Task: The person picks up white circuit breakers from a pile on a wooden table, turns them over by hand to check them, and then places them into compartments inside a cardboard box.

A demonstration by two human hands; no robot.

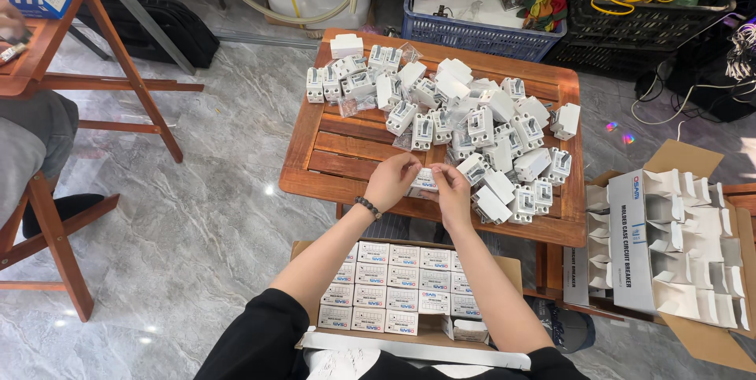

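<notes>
Both hands meet over the near edge of the slatted wooden bench (331, 152), sharing one small white box (424, 181) of thin card. The left hand (391, 181), a dark beaded band at its wrist, has its grip clenched on the box's left end; the right hand (453, 191) grips the right end, fingers curled around it. The box sits between the fingertips, just above the bench's front slat.

Across the far and right parts of the bench lies a heap of white breakers (465, 124), blocky moulded-plastic units with small toggle levers, some in clear crinkled bags. It reaches nearly to the right hand.

Below the near edge, on the floor, an open brown carton (512, 270) holds neat rows of packed small boxes (390, 285), flat-topped and glossy. Past the right edge stands another carton with empty folded white sleeves (693, 246). A blue plastic crate (472, 33) sits beyond the far edge on the grey marbled floor (197, 222).
</notes>
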